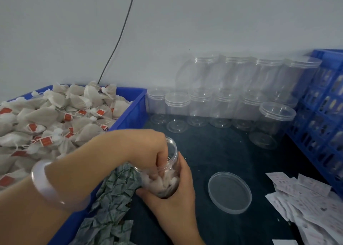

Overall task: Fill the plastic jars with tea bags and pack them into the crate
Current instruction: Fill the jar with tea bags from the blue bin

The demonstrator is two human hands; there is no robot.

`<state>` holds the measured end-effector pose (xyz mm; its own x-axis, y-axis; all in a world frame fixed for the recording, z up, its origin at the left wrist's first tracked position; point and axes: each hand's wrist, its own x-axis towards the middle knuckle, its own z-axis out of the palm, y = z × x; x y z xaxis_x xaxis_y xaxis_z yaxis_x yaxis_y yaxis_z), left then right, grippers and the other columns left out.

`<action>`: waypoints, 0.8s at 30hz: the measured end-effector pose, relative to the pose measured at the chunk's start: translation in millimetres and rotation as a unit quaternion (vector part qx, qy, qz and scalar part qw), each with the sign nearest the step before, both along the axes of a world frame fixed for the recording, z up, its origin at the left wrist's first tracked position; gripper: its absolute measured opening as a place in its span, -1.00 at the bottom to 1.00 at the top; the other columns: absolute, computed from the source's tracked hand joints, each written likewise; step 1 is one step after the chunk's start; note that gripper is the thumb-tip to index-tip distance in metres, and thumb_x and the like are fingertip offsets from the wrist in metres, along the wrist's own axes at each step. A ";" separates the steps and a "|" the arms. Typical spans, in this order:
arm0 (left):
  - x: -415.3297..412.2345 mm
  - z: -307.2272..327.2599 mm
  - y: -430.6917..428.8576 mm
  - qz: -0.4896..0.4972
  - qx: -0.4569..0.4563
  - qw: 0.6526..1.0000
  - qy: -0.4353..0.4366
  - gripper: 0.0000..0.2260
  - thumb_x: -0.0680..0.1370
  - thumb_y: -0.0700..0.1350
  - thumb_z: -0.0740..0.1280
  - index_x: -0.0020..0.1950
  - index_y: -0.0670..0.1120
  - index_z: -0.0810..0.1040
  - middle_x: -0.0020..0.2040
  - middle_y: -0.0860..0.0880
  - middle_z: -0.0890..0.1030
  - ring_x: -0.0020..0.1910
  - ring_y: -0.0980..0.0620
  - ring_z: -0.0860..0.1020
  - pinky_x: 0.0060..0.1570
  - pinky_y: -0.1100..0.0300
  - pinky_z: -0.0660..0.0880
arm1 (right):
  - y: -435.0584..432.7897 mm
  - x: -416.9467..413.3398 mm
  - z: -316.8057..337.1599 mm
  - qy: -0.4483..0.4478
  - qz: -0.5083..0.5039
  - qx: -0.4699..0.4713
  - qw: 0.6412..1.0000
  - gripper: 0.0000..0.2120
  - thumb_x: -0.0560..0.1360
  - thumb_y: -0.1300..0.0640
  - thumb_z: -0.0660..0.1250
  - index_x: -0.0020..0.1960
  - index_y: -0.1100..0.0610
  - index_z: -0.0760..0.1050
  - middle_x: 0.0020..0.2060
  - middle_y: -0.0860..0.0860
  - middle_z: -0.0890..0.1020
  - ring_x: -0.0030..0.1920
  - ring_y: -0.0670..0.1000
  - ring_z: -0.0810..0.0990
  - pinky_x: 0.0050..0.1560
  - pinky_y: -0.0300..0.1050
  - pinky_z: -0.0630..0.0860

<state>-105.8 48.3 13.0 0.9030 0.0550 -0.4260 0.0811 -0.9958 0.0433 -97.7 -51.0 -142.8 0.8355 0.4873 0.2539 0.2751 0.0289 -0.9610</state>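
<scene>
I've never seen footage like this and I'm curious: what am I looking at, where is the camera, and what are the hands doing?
There is no machine here. A person works bare-handed, and the single picture comes from a camera worn on their head, looking down. The right hand grips an open plastic jar holding some tea bags. The left hand, with a pale bangle on its wrist, has its fingers inside the jar. On the dark table lie a loose lid, patterned sachets and paper slips. A blue bin on the left holds many more bags. Empty clear jars stand at the back, and a blue crate is on the right.
</scene>
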 end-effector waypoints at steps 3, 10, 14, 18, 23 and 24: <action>-2.3 11.6 6.1 0.018 -0.035 0.998 -0.055 -0.89 0.46 -0.03 0.43 -0.15 0.22 0.66 -0.29 0.30 0.56 -0.26 0.27 0.54 -0.42 0.51 0.37 | -4.0 -4.9 2.7 0.015 0.004 0.045 0.999 -0.01 0.08 -0.12 0.64 0.38 -0.37 0.20 0.29 -0.27 0.45 0.27 -0.25 0.46 0.23 -0.21 0.48; -0.9 1.7 -1.8 -0.002 -0.014 1.000 -0.026 -0.94 0.45 0.00 0.46 -0.18 0.17 0.64 -0.32 0.25 0.57 -0.31 0.28 0.49 -0.42 0.48 0.35 | -7.3 -5.2 0.0 -0.001 -0.017 0.045 0.999 -0.01 0.06 -0.12 0.62 0.40 -0.26 0.24 0.30 -0.18 0.45 0.30 -0.11 0.47 0.24 0.00 0.51; -5.7 21.1 2.5 0.006 -0.085 0.990 -0.108 -0.92 0.43 -0.02 0.47 -0.20 0.18 0.66 -0.29 0.28 0.62 -0.30 0.35 0.54 -0.38 0.51 0.40 | -8.6 -6.9 5.2 0.002 -0.024 0.066 0.998 -0.09 0.08 -0.09 0.61 0.34 -0.29 0.28 0.26 -0.17 0.49 0.25 -0.11 0.52 0.21 0.01 0.53; -6.1 20.4 -4.5 -0.002 -0.074 0.991 -0.116 -0.91 0.43 -0.04 0.48 -0.22 0.16 0.65 -0.35 0.24 0.60 -0.36 0.28 0.54 -0.39 0.44 0.42 | -14.5 -7.5 8.5 -0.016 -0.033 0.084 0.996 -0.14 0.09 -0.05 0.60 0.30 -0.31 0.30 0.23 -0.19 0.52 0.22 -0.12 0.55 0.19 -0.03 0.55; -6.9 19.2 -14.4 -0.039 -0.026 0.994 -0.103 -0.89 0.49 -0.06 0.41 -0.21 0.12 0.58 -0.31 0.19 0.56 -0.32 0.20 0.51 -0.30 0.35 0.43 | -22.4 -8.8 18.6 -0.033 -0.007 0.066 0.997 -0.16 0.08 -0.03 0.60 0.28 -0.28 0.32 0.17 -0.25 0.54 0.16 -0.20 0.57 0.14 -0.17 0.57; -9.5 25.8 -13.4 -0.034 -0.049 0.991 -0.123 -0.93 0.49 -0.08 0.40 -0.17 0.09 0.62 -0.26 0.17 0.61 -0.28 0.19 0.56 -0.25 0.34 0.47 | -26.1 -7.0 22.9 -0.039 0.003 0.058 0.998 -0.16 0.09 -0.01 0.61 0.29 -0.24 0.34 0.15 -0.25 0.56 0.14 -0.20 0.58 0.10 -0.20 0.58</action>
